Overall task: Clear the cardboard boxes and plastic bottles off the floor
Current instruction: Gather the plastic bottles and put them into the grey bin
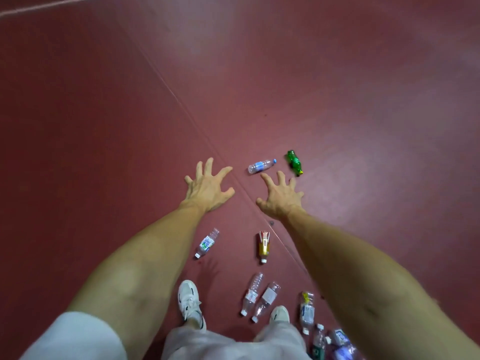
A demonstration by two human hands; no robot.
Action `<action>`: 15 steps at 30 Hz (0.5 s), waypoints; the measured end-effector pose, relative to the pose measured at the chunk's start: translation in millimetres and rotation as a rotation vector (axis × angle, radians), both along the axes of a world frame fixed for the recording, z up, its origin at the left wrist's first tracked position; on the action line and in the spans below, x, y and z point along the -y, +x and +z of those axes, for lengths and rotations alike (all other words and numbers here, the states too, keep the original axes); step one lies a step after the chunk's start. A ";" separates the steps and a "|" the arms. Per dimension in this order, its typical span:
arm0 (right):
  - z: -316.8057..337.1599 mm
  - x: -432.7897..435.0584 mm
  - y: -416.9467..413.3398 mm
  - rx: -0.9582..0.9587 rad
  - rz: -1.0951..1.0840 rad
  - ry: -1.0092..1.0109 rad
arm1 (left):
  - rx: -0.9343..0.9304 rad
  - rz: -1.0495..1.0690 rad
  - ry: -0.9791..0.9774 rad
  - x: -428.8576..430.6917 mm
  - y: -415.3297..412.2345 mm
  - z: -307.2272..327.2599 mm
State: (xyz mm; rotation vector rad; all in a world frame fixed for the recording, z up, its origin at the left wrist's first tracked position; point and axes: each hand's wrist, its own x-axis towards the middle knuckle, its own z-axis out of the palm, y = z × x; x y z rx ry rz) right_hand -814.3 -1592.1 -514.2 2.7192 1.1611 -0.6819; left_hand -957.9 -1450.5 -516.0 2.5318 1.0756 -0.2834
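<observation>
Several plastic bottles lie on the dark red floor (104,126). A clear bottle with a blue label (261,166) and a green bottle (294,162) lie just beyond my right hand (281,197). My left hand (209,187) is stretched out beside it. Both hands are empty, fingers spread, held above the floor. Between my forearms lie a clear bottle with a green-and-white label (207,242) and an amber bottle with a red label (264,246). Two clear bottles (259,298) lie by my feet. No cardboard box is in view.
My white shoes (189,302) stand at the bottom centre. More clear bottles (307,311) cluster at the lower right edge, partly hidden by my right arm. A thin seam (166,84) runs diagonally across the floor. A white line (39,7) crosses the far left corner.
</observation>
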 end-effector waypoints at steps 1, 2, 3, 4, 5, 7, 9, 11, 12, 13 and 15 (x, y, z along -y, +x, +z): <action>-6.5 -7.3 -3.7 -0.010 -0.018 -0.010 | -0.001 -0.022 -0.010 -10.1 2.7 -5.5; -14.7 -15.0 -5.6 -0.020 -0.038 -0.010 | -0.001 -0.037 -0.020 -20.0 6.1 -11.9; -23.1 -22.4 -6.7 -0.031 -0.065 -0.008 | -0.005 -0.048 -0.034 -29.2 10.2 -19.3; -32.5 -28.9 -6.8 -0.038 -0.085 -0.004 | -0.010 -0.058 -0.044 -36.8 14.1 -28.0; -43.4 -33.7 -6.4 -0.042 -0.097 -0.005 | -0.018 -0.070 -0.054 -41.9 17.3 -39.4; -72.9 -38.2 -3.9 -0.049 -0.114 -0.013 | -0.026 -0.091 -0.075 -46.2 22.8 -69.1; -113.1 -37.1 -0.7 -0.068 -0.125 -0.048 | -0.053 -0.102 -0.105 -43.3 26.0 -108.8; -165.5 -30.4 0.5 -0.095 -0.140 -0.081 | -0.095 -0.125 -0.126 -35.5 26.3 -161.1; -194.6 -26.2 1.6 -0.106 -0.154 -0.088 | -0.116 -0.146 -0.126 -31.7 26.7 -190.8; -225.6 -21.5 2.7 -0.117 -0.163 -0.096 | -0.138 -0.165 -0.127 -28.2 26.5 -222.5; -289.1 -9.5 4.9 -0.131 -0.179 -0.118 | -0.179 -0.194 -0.130 -23.7 25.6 -286.9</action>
